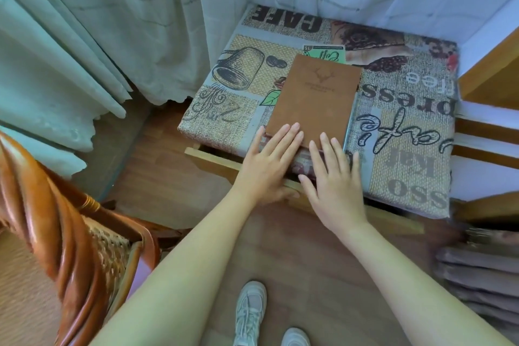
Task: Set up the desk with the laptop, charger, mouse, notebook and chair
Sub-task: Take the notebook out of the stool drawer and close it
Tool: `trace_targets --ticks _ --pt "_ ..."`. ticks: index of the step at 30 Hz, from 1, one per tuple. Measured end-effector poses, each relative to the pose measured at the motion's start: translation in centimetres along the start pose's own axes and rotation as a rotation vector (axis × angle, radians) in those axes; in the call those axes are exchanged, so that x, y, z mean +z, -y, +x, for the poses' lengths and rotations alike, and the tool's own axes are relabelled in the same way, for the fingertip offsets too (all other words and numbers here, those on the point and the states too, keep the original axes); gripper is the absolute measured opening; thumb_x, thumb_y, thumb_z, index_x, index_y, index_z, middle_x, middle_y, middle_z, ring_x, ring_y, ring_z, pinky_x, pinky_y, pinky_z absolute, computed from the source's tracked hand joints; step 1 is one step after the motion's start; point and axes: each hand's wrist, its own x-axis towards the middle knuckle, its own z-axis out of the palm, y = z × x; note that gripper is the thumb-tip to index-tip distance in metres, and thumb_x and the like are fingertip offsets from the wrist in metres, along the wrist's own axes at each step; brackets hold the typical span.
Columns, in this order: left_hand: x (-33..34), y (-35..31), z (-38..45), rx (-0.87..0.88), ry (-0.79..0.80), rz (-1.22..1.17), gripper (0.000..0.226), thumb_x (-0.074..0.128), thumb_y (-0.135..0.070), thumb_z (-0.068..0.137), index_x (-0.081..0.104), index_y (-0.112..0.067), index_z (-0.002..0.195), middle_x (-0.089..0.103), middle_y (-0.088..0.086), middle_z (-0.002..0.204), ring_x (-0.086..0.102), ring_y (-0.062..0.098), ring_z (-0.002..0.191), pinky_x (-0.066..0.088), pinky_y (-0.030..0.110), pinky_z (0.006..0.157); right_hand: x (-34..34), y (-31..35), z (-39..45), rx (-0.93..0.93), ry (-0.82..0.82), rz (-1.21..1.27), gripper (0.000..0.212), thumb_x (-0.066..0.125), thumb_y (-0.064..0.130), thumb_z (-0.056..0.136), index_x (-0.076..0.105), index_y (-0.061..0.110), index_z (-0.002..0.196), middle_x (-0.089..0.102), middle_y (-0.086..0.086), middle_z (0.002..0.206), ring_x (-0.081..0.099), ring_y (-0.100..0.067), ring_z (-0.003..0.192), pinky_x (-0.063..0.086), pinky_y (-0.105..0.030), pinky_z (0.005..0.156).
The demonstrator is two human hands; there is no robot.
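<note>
A brown notebook (314, 98) with a stamped deer head lies flat on the small desk (404, 154), which is covered by a café-print cloth. A thin silver edge, maybe a laptop, shows along the notebook's right side. My left hand (266, 166) lies flat with its fingertips on the notebook's near left corner. My right hand (334, 180) lies flat beside it, fingertips touching the near right corner. Both hands have their fingers spread and hold nothing. A brown rattan chair (73, 239) stands at the lower left, apart from the desk.
White and pale green curtains (118, 25) hang behind and left of the desk. A wooden shelf unit (488, 76) borders the desk on the right. Folded dark fabric (483, 284) is stacked at the lower right. My shoes (252, 312) stand on the wooden floor.
</note>
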Motion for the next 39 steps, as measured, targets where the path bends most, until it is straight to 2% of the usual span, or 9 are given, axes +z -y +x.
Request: trace_targets --ticks 4,6,10,16,18,20,23,30,39 --pt "0.8 0.0 2.0 0.019 -0.073 -0.082 0.091 0.076 -0.052 0.058 0.052 -0.008 0.134 0.052 0.011 0.141 0.049 0.025 0.13 0.036 0.044 0.108 0.2 -0.5 0.0 -0.024 0.001 -0.044 0.062 0.037 0.045 0.092 0.031 0.014 0.145 0.026 -0.009 0.155 0.026 -0.027 0.141 0.02 -0.059 0.111" --pt "1.1 0.1 2.6 0.053 -0.096 -0.057 0.084 0.075 -0.048 0.058 0.053 -0.007 0.129 0.059 0.013 0.132 0.056 0.029 0.122 0.038 0.044 0.105 0.2 -0.5 0.1 -0.02 -0.001 -0.046 0.061 0.037 0.045 0.092 0.031 0.014 0.144 0.027 -0.009 0.154 0.027 -0.027 0.141 0.021 -0.059 0.111" --pt "1.9 0.5 3.1 0.137 -0.125 -0.006 0.088 0.075 -0.055 0.061 0.045 -0.006 0.127 0.061 0.016 0.127 0.058 0.031 0.116 0.033 0.043 0.101 0.0 -0.3 0.1 0.015 -0.023 0.029 0.056 0.037 0.044 0.093 0.037 0.016 0.142 0.03 -0.009 0.153 0.029 -0.026 0.14 0.026 -0.055 0.111" --pt "-0.7 2.3 4.8 0.181 -0.149 -0.163 0.081 0.049 -0.079 0.074 0.062 -0.013 0.118 0.061 0.007 0.121 0.056 0.027 0.107 0.035 0.044 0.097 -1.4 -1.3 2.5 0.314 -0.207 0.334 0.043 0.042 0.031 0.095 0.047 0.015 0.135 0.041 -0.01 0.146 0.038 -0.028 0.132 0.034 -0.045 0.108" --pt "-1.5 2.4 6.1 -0.007 -0.087 -0.159 0.077 0.04 -0.076 0.082 0.053 -0.018 0.132 0.052 0.007 0.137 0.048 0.027 0.124 0.02 0.048 0.109 -1.9 -2.1 4.1 0.441 -0.197 0.355 0.043 0.046 0.026 0.094 0.045 0.017 0.136 0.04 -0.009 0.146 0.038 -0.029 0.131 0.035 -0.044 0.105" --pt "-2.0 2.3 7.5 -0.212 0.046 -0.163 0.085 0.027 -0.077 0.084 0.026 -0.024 0.15 0.028 0.009 0.156 0.024 0.026 0.143 0.001 0.051 0.114 -2.3 -2.7 5.5 0.52 -0.138 0.33 0.046 0.046 0.025 0.094 0.039 0.019 0.139 0.038 -0.008 0.147 0.036 -0.028 0.132 0.033 -0.044 0.106" --pt "-2.0 2.4 8.9 -0.284 0.214 -0.136 0.097 0.017 -0.084 0.079 0.0 -0.025 0.153 0.005 0.01 0.161 0.0 0.023 0.148 -0.007 0.059 0.114 -2.5 -3.0 7.0 0.509 -0.063 0.246 0.045 0.042 0.026 0.095 0.038 0.018 0.14 0.044 -0.006 0.144 0.039 -0.026 0.131 0.033 -0.043 0.104" --pt "-2.5 2.9 9.8 -0.328 0.271 -0.252 0.107 0.03 -0.089 0.071 -0.001 -0.027 0.153 0.005 0.007 0.162 0.004 0.02 0.148 -0.005 0.059 0.115 -2.2 -3.2 8.1 0.503 -0.08 0.204 0.038 0.05 0.015 0.093 0.053 0.013 0.13 0.056 -0.009 0.132 0.05 -0.03 0.119 0.047 -0.044 0.089" --pt "-2.7 3.2 10.2 -0.39 0.249 -0.379 0.11 0.046 -0.085 0.068 0.003 -0.03 0.152 0.008 0.0 0.161 0.008 0.016 0.147 0.001 0.056 0.114 -2.0 -3.8 8.7 0.536 -0.154 0.246 0.031 0.055 0.012 0.089 0.063 0.012 0.119 0.061 -0.006 0.122 0.054 -0.028 0.112 0.049 -0.044 0.083"
